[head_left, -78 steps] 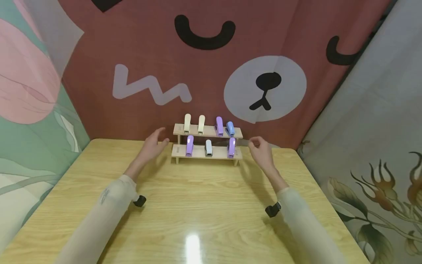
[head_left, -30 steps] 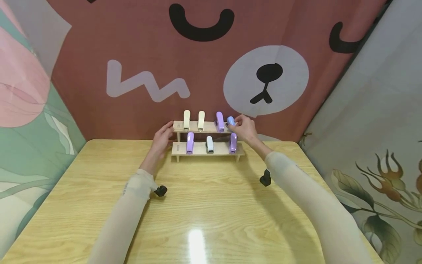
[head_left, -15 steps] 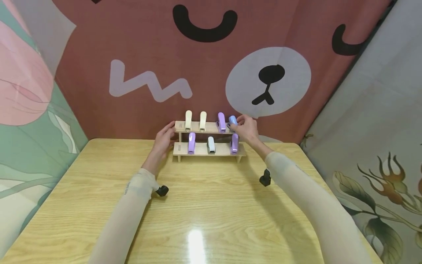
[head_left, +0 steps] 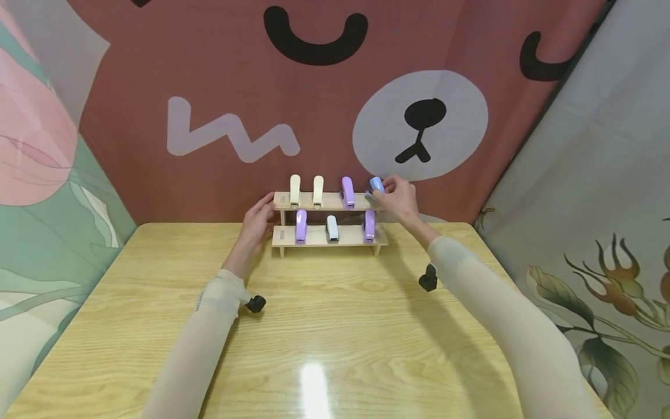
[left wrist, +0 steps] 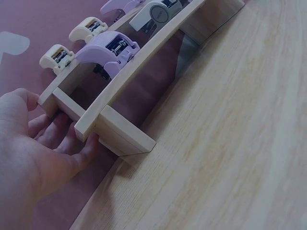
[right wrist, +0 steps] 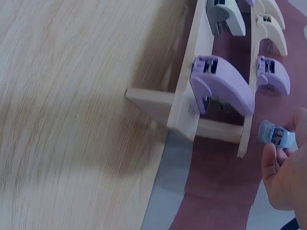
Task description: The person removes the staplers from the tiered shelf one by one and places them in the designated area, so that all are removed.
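Observation:
My right hand [head_left: 400,198] pinches a small blue stapler [head_left: 376,185] near the right end of the upper tier. In the right wrist view the blue stapler [right wrist: 278,136] is apart from the shelf, beyond its edge. My left hand [left wrist: 36,139] grips the left end of the two-tier wooden stand [head_left: 316,235], thumb by the upper board and fingers around the side. Two cream staplers [head_left: 295,191] and a purple stapler [head_left: 348,193] stand on the upper tier. Below them are a purple stapler [head_left: 300,227], a pale grey stapler [head_left: 332,229] and another purple stapler [right wrist: 223,86].
The stand is at the back edge of a wood-grain table [head_left: 314,314]. Right behind it hangs a brown curtain [head_left: 235,70] printed with a bear face. A floral grey curtain [head_left: 591,174] borders the right side, and a green and pink one the left.
Both hands have come in to the stand, the left onto its end. The right has taken hold of the blue stapler and, since half a second ago, lifted it up and rightward off the upper tier.

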`<state>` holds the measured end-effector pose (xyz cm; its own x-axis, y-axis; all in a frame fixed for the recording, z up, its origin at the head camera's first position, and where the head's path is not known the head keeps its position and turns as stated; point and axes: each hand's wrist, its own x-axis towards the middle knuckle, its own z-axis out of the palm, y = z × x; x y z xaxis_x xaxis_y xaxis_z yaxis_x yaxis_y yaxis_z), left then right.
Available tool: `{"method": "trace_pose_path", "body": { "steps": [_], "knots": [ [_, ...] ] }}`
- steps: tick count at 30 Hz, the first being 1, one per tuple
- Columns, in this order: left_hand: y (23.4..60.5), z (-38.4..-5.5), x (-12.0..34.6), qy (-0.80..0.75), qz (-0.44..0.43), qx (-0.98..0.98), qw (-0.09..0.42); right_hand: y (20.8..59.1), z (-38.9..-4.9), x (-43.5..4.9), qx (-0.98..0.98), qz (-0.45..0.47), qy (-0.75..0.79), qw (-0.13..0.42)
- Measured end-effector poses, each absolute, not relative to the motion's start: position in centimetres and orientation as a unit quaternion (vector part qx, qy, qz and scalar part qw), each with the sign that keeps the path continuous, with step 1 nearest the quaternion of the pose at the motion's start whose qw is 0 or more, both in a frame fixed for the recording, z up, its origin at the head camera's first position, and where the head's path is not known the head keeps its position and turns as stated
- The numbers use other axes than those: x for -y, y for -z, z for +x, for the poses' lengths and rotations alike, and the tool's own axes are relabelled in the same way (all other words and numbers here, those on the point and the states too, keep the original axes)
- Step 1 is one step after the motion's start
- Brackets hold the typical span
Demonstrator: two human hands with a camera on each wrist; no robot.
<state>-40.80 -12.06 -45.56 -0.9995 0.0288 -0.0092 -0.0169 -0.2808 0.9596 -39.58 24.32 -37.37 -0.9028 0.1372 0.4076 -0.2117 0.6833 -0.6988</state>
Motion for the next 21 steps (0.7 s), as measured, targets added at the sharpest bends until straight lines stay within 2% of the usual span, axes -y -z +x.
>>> {"method": "trace_pose_path", "body": {
  "steps": [21],
  "knots": [
    [45.5, -40.7, 12.2, -0.796, 0.014, -0.604, 0.013, 37.9, -37.8, -31.9, 0.903, -0.009, -0.358, 0.236]
  ]
}}
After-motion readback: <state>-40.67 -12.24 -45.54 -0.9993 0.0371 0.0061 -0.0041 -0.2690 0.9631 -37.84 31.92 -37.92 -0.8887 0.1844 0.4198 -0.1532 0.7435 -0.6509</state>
